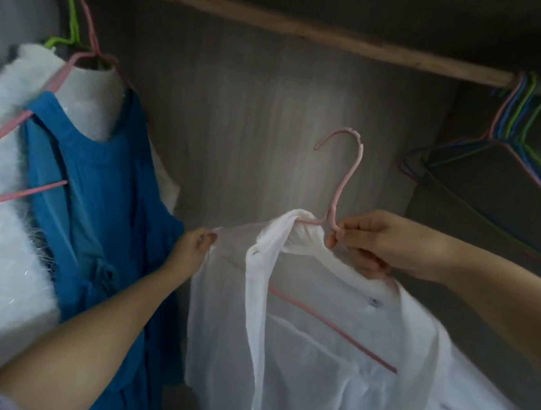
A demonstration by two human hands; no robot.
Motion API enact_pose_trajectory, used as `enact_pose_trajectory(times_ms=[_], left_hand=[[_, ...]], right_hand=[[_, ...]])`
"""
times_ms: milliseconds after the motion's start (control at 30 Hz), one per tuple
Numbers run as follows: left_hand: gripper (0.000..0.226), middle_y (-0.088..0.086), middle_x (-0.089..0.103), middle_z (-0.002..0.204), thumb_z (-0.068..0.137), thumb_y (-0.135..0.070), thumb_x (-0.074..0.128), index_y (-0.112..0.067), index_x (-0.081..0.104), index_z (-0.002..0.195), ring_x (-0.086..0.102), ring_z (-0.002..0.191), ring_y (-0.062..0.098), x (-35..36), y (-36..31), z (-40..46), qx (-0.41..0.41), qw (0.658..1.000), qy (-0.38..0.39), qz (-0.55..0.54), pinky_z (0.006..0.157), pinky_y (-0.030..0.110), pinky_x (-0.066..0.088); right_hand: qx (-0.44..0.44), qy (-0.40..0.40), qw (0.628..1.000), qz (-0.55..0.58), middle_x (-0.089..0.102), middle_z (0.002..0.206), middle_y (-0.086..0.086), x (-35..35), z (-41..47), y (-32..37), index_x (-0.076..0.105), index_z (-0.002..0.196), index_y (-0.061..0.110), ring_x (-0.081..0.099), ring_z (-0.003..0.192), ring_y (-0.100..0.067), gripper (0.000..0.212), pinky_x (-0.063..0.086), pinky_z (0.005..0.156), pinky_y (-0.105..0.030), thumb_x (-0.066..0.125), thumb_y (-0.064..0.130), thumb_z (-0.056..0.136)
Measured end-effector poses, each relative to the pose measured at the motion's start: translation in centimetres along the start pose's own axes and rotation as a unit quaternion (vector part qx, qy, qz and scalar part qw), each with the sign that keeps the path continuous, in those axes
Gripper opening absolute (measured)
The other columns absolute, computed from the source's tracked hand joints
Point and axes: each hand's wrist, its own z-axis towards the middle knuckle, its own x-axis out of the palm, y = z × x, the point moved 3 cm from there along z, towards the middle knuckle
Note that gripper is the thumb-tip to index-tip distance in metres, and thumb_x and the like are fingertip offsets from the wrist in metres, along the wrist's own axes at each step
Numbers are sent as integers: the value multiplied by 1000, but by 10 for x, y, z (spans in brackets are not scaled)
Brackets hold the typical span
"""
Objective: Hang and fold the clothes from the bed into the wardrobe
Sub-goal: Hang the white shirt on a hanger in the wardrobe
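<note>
Inside the wardrobe, the right hand grips a pink hanger at its neck while the left hand pinches the white shirt draped below it.

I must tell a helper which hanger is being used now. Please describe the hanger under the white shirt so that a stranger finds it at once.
Start at the wooden rail across the top of the wardrobe and look down to its lit middle. There the white shirt hangs on a pink hanger, gripped by the right hand. Unlike the other hangers, its hook is free, below the rail.
</note>
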Motion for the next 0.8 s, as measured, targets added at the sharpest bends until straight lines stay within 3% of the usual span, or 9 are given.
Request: enact_pose_trajectory(times_ms=[100, 200, 267, 367, 400, 500, 567, 700, 800], left_hand=[[26, 12, 55, 73, 100, -8, 43, 3, 60, 85, 49, 70, 19, 2, 9, -7, 34, 998, 27, 43, 60, 25, 30], [39, 7, 53, 64, 99, 0, 41, -9, 50, 62, 48, 68, 17, -5, 33, -14, 29, 993, 39, 107, 62, 23, 35], [38, 2, 53, 74, 101, -5, 37, -13, 48, 66, 51, 72, 19, -14, 40, -14, -29, 990, 45, 130, 67, 28, 41], [32, 7, 46, 121, 104, -21, 32, -14, 49, 130, 50, 107, 24, -25, 16, -12, -48, 995, 4, 84, 88, 23, 35], [35, 6, 45, 128, 104, -26, 32, -16, 45, 134, 49, 112, 22, -28, -2, -13, -28, 998, -23, 42, 89, 21, 33], [36, -5, 52, 120, 99, -42, 40, -22, 46, 128, 53, 109, 14, -26, -62, -14, 15, 997, 23, -67, 72, 12, 37], [39, 0, 55, 123, 99, -35, 46, -17, 44, 133, 55, 105, 14, -24, -87, -12, 19, 996, 73, -37, 72, 17, 42], [19, 11, 61, 90, 100, -12, 36, -10, 54, 94, 59, 84, 25, -36, -109, -23, 108, 990, -47, 72, 64, 22, 39], [17, 9, 60, 95, 100, -16, 38, -8, 54, 102, 59, 93, 30, -43, -122, -28, 94, 991, -11, 90, 79, 35, 47]], right_hand=[[15, -6, 996, -84, 51, 43, 4, 4, 1, 0, 67, 91, 14, 44, 39, -5, 27, 36, 44, -10, 42, 20, 101], [15, -66, 993, -94, 53, 44, 3, -2, 6, 4, 70, 86, 17, 45, 41, -4, 28, 36, 46, -8, 45, 21, 100], [19, -80, 995, -60, 50, 43, 3, -5, 11, 9, 70, 85, 13, 41, 39, -7, 28, 35, 43, -13, 46, 19, 100], [15, -102, 995, -20, 44, 41, 4, -1, 20, 23, 69, 86, 7, 36, 36, -7, 27, 33, 40, -14, 46, 15, 99], [10, -110, 994, -3, 43, 41, 4, 3, 24, 29, 68, 87, 4, 35, 35, -6, 26, 32, 38, -14, 46, 12, 98], [3, -131, 989, 72, 39, 43, 0, 18, 38, 44, 64, 87, 0, 32, 33, -6, 21, 28, 36, -15, 45, 4, 96], [-4, -138, 981, 136, 34, 43, -1, 25, 49, 54, 62, 83, 1, 27, 36, -8, 22, 23, 37, -17, 44, 1, 95], [-22, -150, 957, 246, 27, 40, 3, 26, 68, 69, 57, 67, 6, 20, 36, -9, 27, 17, 39, -20, 49, 0, 93], [-38, -149, 949, 274, 26, 37, 5, 31, 81, 83, 53, 68, 8, 20, 33, -6, 26, 16, 36, -17, 50, 1, 92]])
